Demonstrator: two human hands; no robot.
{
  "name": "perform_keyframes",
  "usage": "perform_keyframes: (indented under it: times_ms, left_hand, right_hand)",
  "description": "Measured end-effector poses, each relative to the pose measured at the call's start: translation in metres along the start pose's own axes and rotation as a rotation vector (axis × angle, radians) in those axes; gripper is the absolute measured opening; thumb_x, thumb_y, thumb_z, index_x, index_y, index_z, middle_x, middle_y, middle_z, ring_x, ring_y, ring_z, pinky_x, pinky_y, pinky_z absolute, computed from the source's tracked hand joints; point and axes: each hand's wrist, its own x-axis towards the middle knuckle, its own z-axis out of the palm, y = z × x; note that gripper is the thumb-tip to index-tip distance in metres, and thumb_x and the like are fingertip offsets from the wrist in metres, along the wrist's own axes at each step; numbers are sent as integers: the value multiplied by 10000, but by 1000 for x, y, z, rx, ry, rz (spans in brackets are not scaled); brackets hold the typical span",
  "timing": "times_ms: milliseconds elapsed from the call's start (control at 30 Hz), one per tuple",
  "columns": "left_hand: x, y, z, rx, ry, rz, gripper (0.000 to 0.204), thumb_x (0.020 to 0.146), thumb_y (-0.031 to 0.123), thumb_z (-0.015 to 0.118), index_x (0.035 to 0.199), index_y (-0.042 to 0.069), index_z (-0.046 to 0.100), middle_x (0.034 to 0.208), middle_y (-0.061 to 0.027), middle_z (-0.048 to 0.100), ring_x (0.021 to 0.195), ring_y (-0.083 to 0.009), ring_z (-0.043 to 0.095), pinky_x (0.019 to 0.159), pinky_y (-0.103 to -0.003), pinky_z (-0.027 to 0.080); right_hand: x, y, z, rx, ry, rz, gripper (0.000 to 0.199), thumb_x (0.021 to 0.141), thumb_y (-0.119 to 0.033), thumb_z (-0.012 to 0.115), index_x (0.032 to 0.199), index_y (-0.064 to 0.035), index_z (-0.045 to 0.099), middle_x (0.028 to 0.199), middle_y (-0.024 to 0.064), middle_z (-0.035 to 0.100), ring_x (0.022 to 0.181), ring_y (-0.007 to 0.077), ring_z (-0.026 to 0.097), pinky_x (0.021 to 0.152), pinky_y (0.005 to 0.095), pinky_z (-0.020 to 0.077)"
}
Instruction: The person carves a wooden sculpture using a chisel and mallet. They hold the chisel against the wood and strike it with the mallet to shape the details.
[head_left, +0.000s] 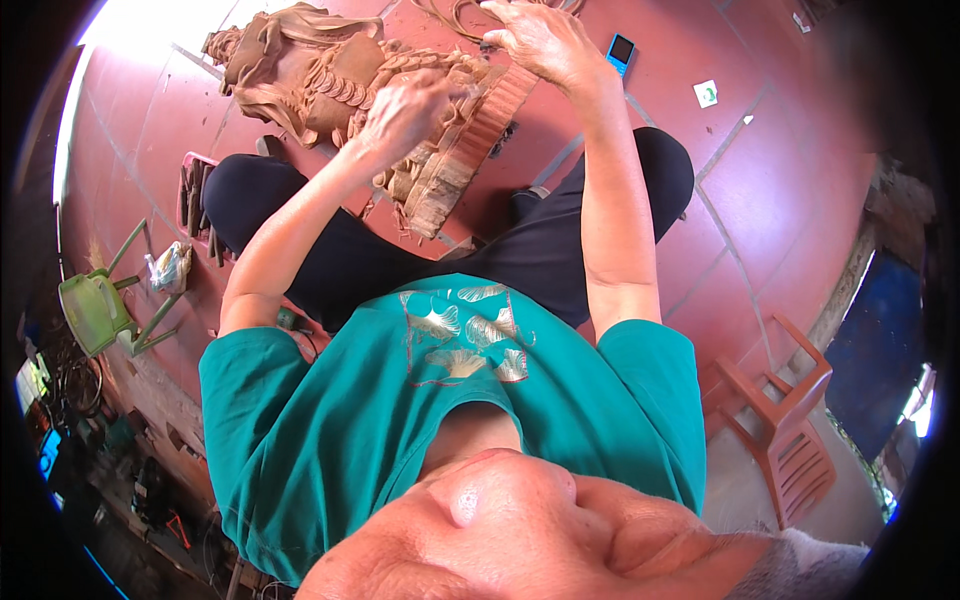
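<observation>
A carved reddish-brown wooden statue (335,85) lies on its side on the floor ahead of my crossed legs, its ridged base (505,100) toward the right. Over the lower carving, my left hand (410,112) is closed, with fingers curled and slightly blurred. Whatever it may hold is too small or hidden to make out. Beyond the base's far end is my right hand (550,45), its fingers bent but apart. A small dark spot shows by its fingertips, too unclear to name.
Left of my knee are a tray of chisel-like tools (195,195), a plastic bag (170,268) and a green chair (95,310). A blue handheld device (621,50) and white card (706,94) lie right, brown cord (450,18) beyond the statue. A brown plastic chair (780,410) stands behind right.
</observation>
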Motion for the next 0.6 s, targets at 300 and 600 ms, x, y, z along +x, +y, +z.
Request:
perform_keyframes:
  times_ms: [300, 600]
  left_hand:
    - [29, -15, 22, 27, 79, 50, 269, 878, 77, 537, 1143, 77, 582, 925, -158, 586, 842, -348, 637, 714, -426, 518]
    - [38, 6, 18, -58, 17, 117, 214, 882, 87, 491, 1088, 55, 540, 1007, -216, 591, 850, -369, 653, 681, -456, 523]
  right_hand:
    - [-1, 13, 20, -147, 55, -28, 340, 878, -281, 633, 1183, -133, 601, 1109, 122, 668, 1045, 323, 626, 863, 461, 501]
    - [-1, 13, 13, -164, -37, 98, 260, 912, -291, 591, 1111, -125, 599, 1031, 113, 684, 986, 325, 649, 823, 466, 512]
